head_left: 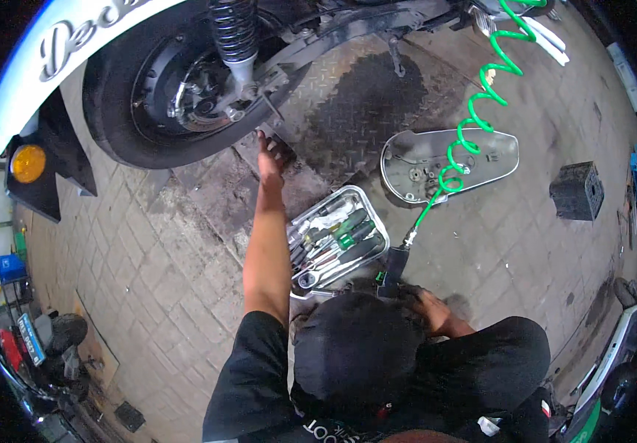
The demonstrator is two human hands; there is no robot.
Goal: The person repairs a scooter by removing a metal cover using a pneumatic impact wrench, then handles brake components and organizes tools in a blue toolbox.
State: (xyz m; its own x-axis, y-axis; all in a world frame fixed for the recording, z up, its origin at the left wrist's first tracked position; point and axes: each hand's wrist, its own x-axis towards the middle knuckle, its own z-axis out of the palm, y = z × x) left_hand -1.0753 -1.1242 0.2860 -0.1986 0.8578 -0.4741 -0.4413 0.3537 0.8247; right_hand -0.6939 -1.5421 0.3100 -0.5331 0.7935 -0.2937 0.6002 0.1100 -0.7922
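Observation:
My left arm stretches out toward the scooter's rear wheel (111,144). My left hand (272,159) is just beyond the tyre's edge, fingers apart and a little bent, with nothing seen in it. A metal lever (270,105) sticks out close above the fingertips. By my knees, my right hand (433,310) is closed around the lower end of a black air tool (394,267); my knee hides some of its fingers. A green coiled hose (475,111) joins the tool's handle. Between my hands lies a metal tray (383,221) with screwdrivers, a ratchet (309,280) and other hand tools.
A scooter's transmission cover (499,148) lies on the paving under the hose. A dark square block (578,192) stands to the right. The shock absorber (235,37) and white body panel overhang the wheel. Another motorbike (60,336) is at the lower left.

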